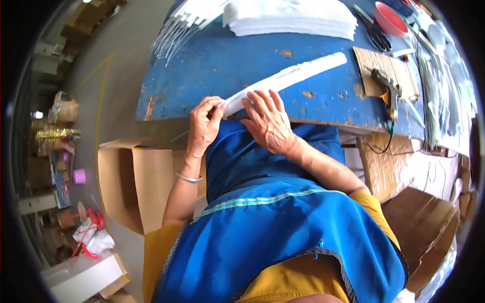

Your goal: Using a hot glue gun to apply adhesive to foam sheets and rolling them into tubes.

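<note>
One long white rolled sheet [283, 81] lies slantwise on the blue bench [222, 65], its near end at the bench's front edge and its far end pointing toward the far right corner. Two hands work that near end. The left hand [204, 123] has its grip pinched on the roll's tip, thumb and fingertips pressed together around it. The right hand [268, 121] lies flat over the roll just beside the left, fingers spread and pressing down.

At the far edge of the bench sits one stack of white sheets [293, 17], and at the far left corner a bundle of thin white rods [177, 30], too many and too blurred to count. Toward the right edge lies one piece of cardboard [386, 70] with one glue gun [386, 83] resting on it. Beyond it are one pair of scissors [374, 30] and one red bowl [389, 17]; what the bowl holds cannot be seen.

On the floor by the bench's left front corner stands one open cardboard box [131, 187]; its inside is not visible.
</note>
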